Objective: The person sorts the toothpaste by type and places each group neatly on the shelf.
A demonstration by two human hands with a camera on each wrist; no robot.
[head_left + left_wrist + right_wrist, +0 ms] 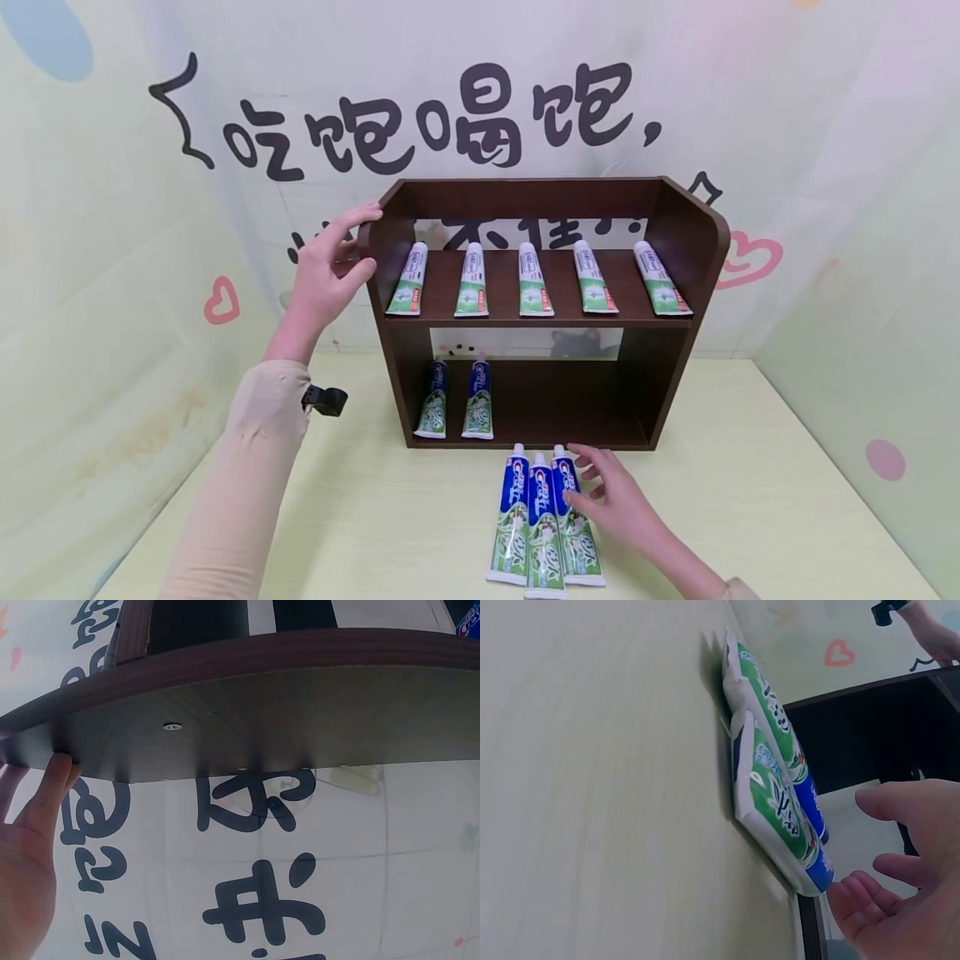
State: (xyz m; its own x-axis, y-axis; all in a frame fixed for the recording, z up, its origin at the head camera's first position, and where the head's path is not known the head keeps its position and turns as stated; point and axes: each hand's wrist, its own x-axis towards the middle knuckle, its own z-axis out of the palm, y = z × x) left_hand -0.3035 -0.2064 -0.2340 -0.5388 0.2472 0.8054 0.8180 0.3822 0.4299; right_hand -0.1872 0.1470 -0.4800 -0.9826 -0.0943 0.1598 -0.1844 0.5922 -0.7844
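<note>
My left hand [326, 262] rests against the upper outer side of a dark brown two-tier shelf [532, 198]. In the left wrist view its fingertips touch the side panel [247, 712]. Three blue-and-green toothpaste tubes lie side by side on the table before the shelf: a left tube [513, 517], a middle tube [543, 533] and a right tube [576, 525]. Over the right tube's upper part hovers my right hand [618, 504], fingers loosely bent and thumb apart. In the right wrist view, that hand [907, 870] holds nothing.
Several white-and-green toothpaste tubes [535, 283] lie spaced along the upper tier. Two blue-and-green tubes, one at the left end [432, 404] and one beside it [478, 404], lean on the lower tier. A printed cloth backdrop [112, 208] surrounds the pale table [750, 467].
</note>
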